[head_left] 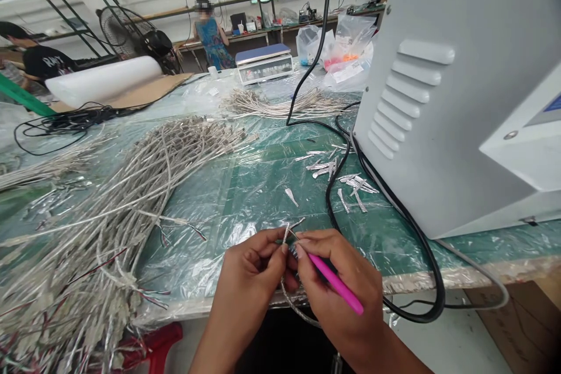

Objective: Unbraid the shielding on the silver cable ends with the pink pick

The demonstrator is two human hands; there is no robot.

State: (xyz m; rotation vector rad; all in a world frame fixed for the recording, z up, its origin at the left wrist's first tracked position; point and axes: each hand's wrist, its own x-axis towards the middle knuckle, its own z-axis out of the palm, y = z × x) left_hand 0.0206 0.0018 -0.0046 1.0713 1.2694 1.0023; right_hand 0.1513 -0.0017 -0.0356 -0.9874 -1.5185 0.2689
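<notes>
My left hand [256, 272] pinches the end of a silver braided cable [287, 234] just over the near edge of the bench; the cable loops down below my hands. My right hand [339, 283] grips a pink-handled tool [335, 281], its tip pressed against the cable end between my fingers. Both hands touch each other at the cable tip. Small strips of foil [346, 181] lie scattered on the mat beyond them.
A big heap of silver cables [109, 216] covers the left of the plastic-covered green bench [245, 187]. A white machine [460, 99] stands at right, black cords [337, 210] trailing from it. A scale [264, 63], bags and another cable bundle [280, 104] sit farther back. People work behind.
</notes>
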